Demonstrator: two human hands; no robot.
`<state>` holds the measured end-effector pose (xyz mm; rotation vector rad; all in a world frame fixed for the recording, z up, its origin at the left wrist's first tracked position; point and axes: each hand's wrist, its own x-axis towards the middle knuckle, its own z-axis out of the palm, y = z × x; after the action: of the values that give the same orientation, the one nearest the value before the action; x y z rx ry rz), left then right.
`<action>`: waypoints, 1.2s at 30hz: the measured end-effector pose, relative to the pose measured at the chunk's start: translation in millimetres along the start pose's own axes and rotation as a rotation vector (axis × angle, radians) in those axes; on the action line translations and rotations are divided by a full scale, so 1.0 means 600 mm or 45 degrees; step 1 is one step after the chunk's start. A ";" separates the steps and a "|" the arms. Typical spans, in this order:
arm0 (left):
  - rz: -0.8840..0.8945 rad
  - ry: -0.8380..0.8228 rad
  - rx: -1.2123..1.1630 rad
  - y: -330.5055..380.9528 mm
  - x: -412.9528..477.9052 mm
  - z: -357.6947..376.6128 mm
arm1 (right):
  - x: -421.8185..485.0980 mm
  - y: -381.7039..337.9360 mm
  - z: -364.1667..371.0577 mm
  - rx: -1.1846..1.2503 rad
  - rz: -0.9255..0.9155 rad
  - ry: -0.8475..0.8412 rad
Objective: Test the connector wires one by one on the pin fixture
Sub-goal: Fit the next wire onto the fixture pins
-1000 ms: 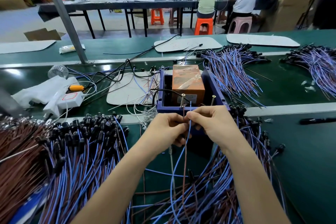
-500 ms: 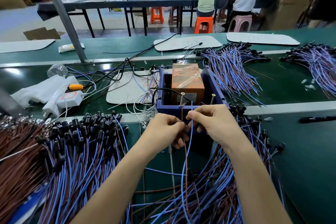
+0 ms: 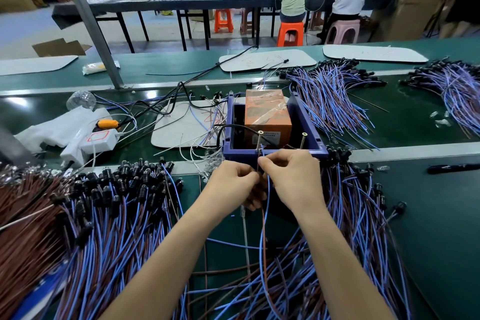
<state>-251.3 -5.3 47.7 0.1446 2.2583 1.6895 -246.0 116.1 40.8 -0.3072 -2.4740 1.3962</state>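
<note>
The pin fixture is a blue box (image 3: pixel 306 125) holding an orange block (image 3: pixel 267 114), with two upright screws, the left pin (image 3: pixel 259 141) and the right pin (image 3: pixel 302 140), on its near wall. My left hand (image 3: pixel 231 184) pinches a brown wire (image 3: pixel 264 228) just below the left pin. My right hand (image 3: pixel 291 176) pinches the paired blue wire (image 3: pixel 267 197), its tip up at that same pin. Both wires hang down toward me between my forearms.
Heaps of blue and brown connector wires lie at my left (image 3: pixel 104 215), under my right arm (image 3: pixel 350 215) and behind the box (image 3: pixel 330 96). A white power strip (image 3: pixel 97 139), grey mats and a black pen (image 3: pixel 452 168) sit on the green bench. Two people sit at a far table.
Both hands have stayed at the left pin, the right fingertips shifting slightly up toward it. The hanging wires have swung a little.
</note>
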 end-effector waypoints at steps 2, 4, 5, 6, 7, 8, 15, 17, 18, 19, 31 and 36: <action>0.001 0.001 0.002 -0.001 0.001 0.000 | -0.001 -0.001 0.002 0.007 0.006 0.008; 0.002 0.004 -0.001 -0.002 0.002 0.000 | 0.000 0.001 0.001 0.016 0.003 0.008; 0.005 0.005 -0.002 -0.002 0.002 0.000 | 0.000 0.001 0.000 0.019 -0.003 0.007; 0.008 0.006 -0.002 -0.003 0.003 0.000 | 0.000 0.001 0.000 0.020 -0.008 0.007; 0.010 0.005 -0.001 -0.003 0.003 0.000 | 0.000 0.001 0.000 0.023 -0.010 0.009; 0.012 0.003 0.001 -0.004 0.004 0.000 | 0.000 0.001 0.001 0.024 -0.006 0.013; 0.023 0.004 -0.005 -0.004 0.004 0.000 | 0.000 0.000 -0.002 0.040 -0.022 0.008; 0.005 -0.004 -0.061 -0.002 0.003 0.001 | 0.005 0.000 -0.026 0.084 -0.022 -0.050; -0.010 -0.008 -0.090 -0.001 0.003 0.001 | 0.008 0.003 -0.045 0.104 -0.002 -0.091; -0.025 -0.011 -0.113 -0.001 0.003 0.001 | 0.012 0.008 -0.066 0.116 0.025 -0.129; -0.071 -0.012 -0.156 0.001 0.001 0.004 | 0.028 0.042 -0.099 0.347 0.222 -0.214; -0.078 -0.020 -0.150 0.003 -0.001 0.004 | 0.030 0.044 -0.096 0.302 0.186 -0.215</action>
<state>-250.5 -2.7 48.8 0.0613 2.1232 1.7774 -242.1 181.3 49.1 -0.3361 -2.4220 1.8257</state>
